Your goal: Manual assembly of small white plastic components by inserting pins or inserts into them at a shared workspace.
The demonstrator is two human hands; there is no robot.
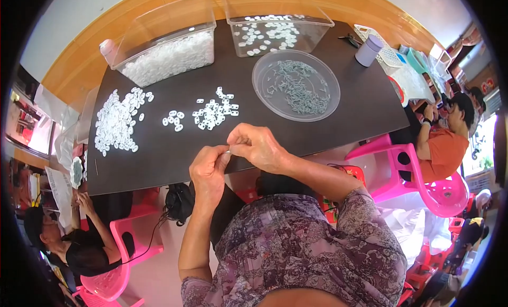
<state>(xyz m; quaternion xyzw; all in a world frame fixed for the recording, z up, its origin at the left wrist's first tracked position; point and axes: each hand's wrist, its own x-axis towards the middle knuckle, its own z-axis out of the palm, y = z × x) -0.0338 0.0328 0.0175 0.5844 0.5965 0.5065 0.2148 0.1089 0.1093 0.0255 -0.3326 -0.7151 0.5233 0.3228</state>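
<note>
Near the table's front edge, my left hand (208,173) and my right hand (258,147) meet with thumbs and forefingers pinched together. Between the fingertips shows a bit of a small white piece (228,151); its shape is mostly hidden. Whatever else my right fingers grip is too small to make out. Just beyond my hands lies a cluster of white square-cornered plastic pieces with holes (213,114). To its left are a few white oval pieces (173,120) and a large heap of similar ovals (116,122). A round clear tray (257,85) to the right holds many small grey screws (304,95).
At the back stand a clear bin (214,29) full of white pieces and another clear bin (325,32) with scattered ones. A lilac cup (369,50) stands at the right. People sit on pink chairs (389,167) at both sides of the dark table (159,172).
</note>
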